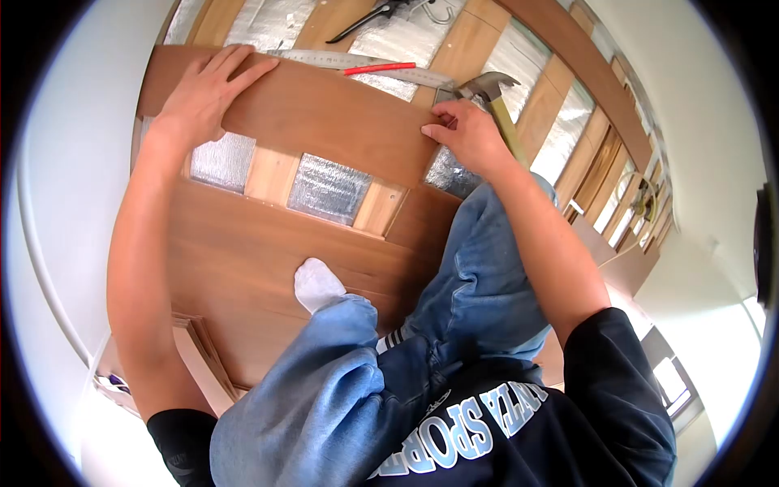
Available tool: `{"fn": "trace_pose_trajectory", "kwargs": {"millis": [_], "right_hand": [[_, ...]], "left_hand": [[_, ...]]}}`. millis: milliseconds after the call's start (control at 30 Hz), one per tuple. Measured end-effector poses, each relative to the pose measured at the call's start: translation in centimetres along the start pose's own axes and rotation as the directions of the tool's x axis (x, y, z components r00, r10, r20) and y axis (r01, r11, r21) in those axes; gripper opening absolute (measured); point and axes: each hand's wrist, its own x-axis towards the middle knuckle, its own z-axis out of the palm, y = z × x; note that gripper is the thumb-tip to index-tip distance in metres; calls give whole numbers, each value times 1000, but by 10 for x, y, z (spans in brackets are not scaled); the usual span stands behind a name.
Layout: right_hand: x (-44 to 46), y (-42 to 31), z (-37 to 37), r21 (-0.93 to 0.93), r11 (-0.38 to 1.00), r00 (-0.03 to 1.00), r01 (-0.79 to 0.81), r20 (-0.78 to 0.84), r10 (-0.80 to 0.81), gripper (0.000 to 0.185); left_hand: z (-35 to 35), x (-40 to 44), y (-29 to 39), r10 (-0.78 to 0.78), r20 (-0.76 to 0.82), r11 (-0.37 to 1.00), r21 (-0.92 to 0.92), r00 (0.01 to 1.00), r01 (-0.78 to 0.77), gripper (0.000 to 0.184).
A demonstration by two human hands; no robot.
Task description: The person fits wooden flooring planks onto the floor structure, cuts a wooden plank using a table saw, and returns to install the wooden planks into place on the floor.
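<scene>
A reddish-brown floorboard (316,122) lies across pale wooden battens and silver foil. My left hand (203,96) rests on its left end, fingers spread over the far edge. At the right end of the board, my right hand (469,136) has its fingers curled, with thumb and fingertips at the board's end edge. Just beyond the far edge lie a metal ruler (312,58) and a red pencil or marker (380,68) across it. Beside my right hand is a hammer (505,122) with a yellowish handle, its head pointing away.
Laid floorboards (235,235) spread below the gap, under my socked foot (316,284). A black-handled tool (365,20) lies on the foil at the top. More battens (540,105) and a long brown board (568,49) run to the right. A white wall (61,203) stands at left.
</scene>
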Motion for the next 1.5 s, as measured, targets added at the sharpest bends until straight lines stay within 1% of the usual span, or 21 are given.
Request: {"fn": "trace_pose_trajectory", "kwargs": {"millis": [67, 100, 167, 200, 300, 400, 533, 633, 700, 733, 800, 833, 900, 933, 967, 1000, 1100, 1167, 1333, 1400, 1500], "right_hand": [[-1, -1, -5, -61, 998, 991, -5, 137, 13, 36], [-2, -3, -7, -57, 998, 992, -11, 127, 18, 36], [-5, -12, -9, -132, 989, 963, -69, 251, 100, 40], [-7, -6, -2, -206, 979, 988, 15, 156, 18, 39], [1, -1, 5, -222, 973, 997, 63, 46, -54, 34], [2, -13, 4, -308, 951, 998, -9, -67, -12, 33], [11, -12, 11, -367, 930, 992, 1, -114, -45, 39], [20, -13, 9, -356, 934, 997, -39, -81, 11, 44], [27, -5, 14, -367, 927, 956, -80, -291, -33, 37], [29, -3, 13, -368, 926, 957, -82, -288, -30, 37], [33, 1, 12, -367, 928, 801, 63, -536, -267, 30], [28, -2, 10, -368, 928, 801, 60, -537, -265, 30], [15, -14, 3, -303, 920, 898, 250, -282, -337, 25], [12, -15, 3, -303, 920, 900, 250, -278, -336, 25], [10, -15, 5, -306, 937, 972, 171, -102, -211, 23], [8, -16, 6, -323, 942, 994, 94, 76, -73, 21], [2, -15, 3, -234, 965, 993, 117, 43, -110, 30], [3, -11, 7, -263, 955, 991, 137, 37, -132, 32], [14, -8, -3, -238, 962, 990, 132, 74, -117, 37], [17, -4, -4, -197, 965, 985, 174, 14, -174, 37], [21, 1, -3, -157, 975, 987, 155, -20, -160, 34]], "left_hand": [[6, 0, -2, 29, -4, 999, 16, 1000, -29, 128], [8, -1, -1, 39, -7, 999, 22, 999, -38, 128], [9, -3, 3, 34, 5, 997, 73, 999, -34, 127], [9, -2, 3, 40, 2, 996, 79, 999, -40, 127], [6, -3, 5, 28, -3, 997, 74, 1000, -28, 122], [-1, -7, 10, 11, 30, 998, 69, 999, -13, 118], [-2, -14, 14, -21, 80, 997, 78, 997, 15, 115], [1, -13, 12, -25, 72, 996, 88, 997, 19, 116], [4, -12, 10, -23, 68, 996, 83, 997, 17, 116], [4, -11, 10, -23, 61, 996, 92, 998, 18, 116], [5, -8, 9, -22, 54, 995, 102, 998, 16, 116], [5, -7, 9, -26, 54, 994, 103, 998, 20, 116], [5, -3, 9, -28, 56, 995, 99, 998, 22, 116], [5, -2, 8, -35, 65, 995, 92, 997, 29, 116], [5, -2, 8, -42, 76, 996, 84, 996, 36, 117], [5, -1, 7, -43, 81, 996, 80, 996, 37, 117], [11, 2, 4, -32, 53, 997, 77, 998, 28, 119], [15, 5, 0, -6, 26, 996, 92, 1000, 3, 130], [16, 10, 0, -27, 34, 995, 100, 999, 23, 131], [16, 11, 0, -34, 28, 994, 110, 999, 31, 131], [15, 13, 1, -37, -36, 995, 92, 999, 40, 123]]}}
